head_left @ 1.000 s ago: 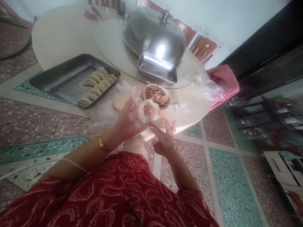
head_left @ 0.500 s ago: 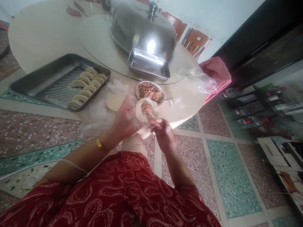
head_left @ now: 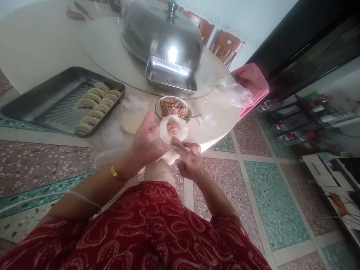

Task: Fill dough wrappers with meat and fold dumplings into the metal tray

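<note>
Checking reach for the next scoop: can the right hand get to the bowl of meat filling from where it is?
Probably yes. The right hand sits at the near edge of the wrapper held in the left hand, and the bowl lies just beyond it, uncovered. Only the held wrapper lies between.

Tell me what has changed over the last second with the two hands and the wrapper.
The right hand has closed in from open, spread fingers below the wrapper to fingertips touching its near edge. The left hand still cradles the wrapper, filling still uncovered. The bowl of filling and tray of dumplings stay put.
</note>
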Tool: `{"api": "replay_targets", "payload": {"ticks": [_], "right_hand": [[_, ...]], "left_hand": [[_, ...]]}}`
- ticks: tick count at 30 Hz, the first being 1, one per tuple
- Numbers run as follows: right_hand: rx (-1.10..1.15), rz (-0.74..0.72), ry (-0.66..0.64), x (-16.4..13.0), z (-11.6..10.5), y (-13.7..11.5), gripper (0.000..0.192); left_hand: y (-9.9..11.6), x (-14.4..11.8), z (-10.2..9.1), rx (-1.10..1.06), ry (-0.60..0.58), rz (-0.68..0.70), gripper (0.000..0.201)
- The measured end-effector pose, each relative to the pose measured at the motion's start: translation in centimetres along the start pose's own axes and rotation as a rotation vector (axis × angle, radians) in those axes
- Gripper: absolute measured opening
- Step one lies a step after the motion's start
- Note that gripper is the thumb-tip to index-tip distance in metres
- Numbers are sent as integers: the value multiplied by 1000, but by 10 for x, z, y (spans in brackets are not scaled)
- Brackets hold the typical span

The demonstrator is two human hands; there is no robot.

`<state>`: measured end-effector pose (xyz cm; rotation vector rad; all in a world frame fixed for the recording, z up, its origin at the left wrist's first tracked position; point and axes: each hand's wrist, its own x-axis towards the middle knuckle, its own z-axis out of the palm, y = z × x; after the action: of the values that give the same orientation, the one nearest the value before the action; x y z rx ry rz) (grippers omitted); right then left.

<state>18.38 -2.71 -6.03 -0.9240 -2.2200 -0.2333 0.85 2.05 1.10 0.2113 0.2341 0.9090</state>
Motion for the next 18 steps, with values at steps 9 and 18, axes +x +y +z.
{"api": "replay_targets", "payload": {"ticks": [9,18], "right_hand": [[-144,-61,80,-2,-16,15,28],[-81,-22,190,-6,-11,18,27]], "left_hand": [[1,-5,-1,45,36,-22,71],[-1,-8,-1,54,-113,-47,68]]}}
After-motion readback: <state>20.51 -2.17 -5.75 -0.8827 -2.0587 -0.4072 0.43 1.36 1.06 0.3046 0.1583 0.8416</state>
